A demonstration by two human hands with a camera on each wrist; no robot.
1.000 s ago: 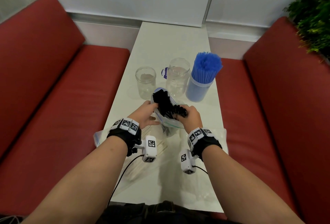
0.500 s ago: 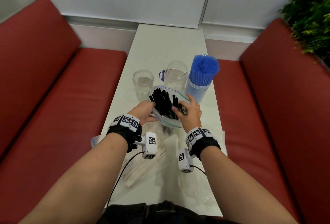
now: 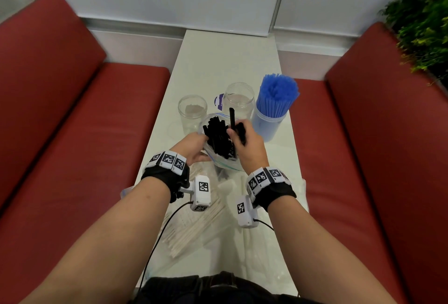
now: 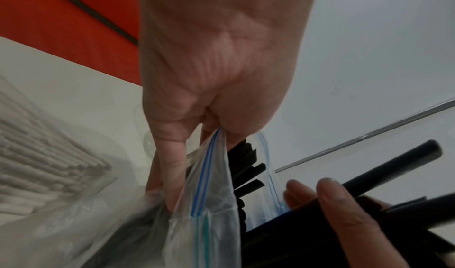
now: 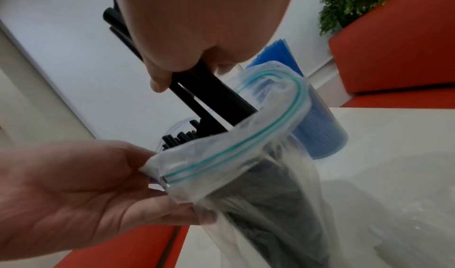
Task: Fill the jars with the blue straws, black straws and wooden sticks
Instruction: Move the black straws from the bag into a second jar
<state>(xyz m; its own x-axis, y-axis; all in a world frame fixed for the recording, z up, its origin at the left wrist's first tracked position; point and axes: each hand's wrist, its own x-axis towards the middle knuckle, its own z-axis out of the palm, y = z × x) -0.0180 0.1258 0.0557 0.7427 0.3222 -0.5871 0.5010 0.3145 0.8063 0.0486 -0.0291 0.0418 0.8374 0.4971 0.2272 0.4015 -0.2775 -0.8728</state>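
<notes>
A clear zip bag [image 3: 219, 160] [image 4: 209, 210] [image 5: 265, 174] full of black straws [image 3: 218, 137] [image 5: 209, 106] stands upright on the white table [image 3: 230, 61]. My left hand [image 3: 194, 146] [image 4: 197, 145] [image 5: 74, 184] pinches the bag's rim on its left side. My right hand [image 3: 244, 141] [image 5: 197, 48] [image 4: 344, 204] grips a few black straws above the bag's mouth; one sticks up higher. Behind stand two empty glass jars [image 3: 192, 112] [image 3: 239, 100] and a jar of blue straws [image 3: 272, 109] [image 5: 317, 120].
A clear bag of wooden sticks [image 3: 194, 226] [image 4: 49, 165] lies flat on the table under my wrists. Red benches [image 3: 84, 134] [image 3: 375, 158] flank the narrow table. A green plant [image 3: 424, 25] stands at the far right.
My right hand has closed on a few black straws and drawn them up out of the bag. The left hand keeps its hold on the bag's rim.
</notes>
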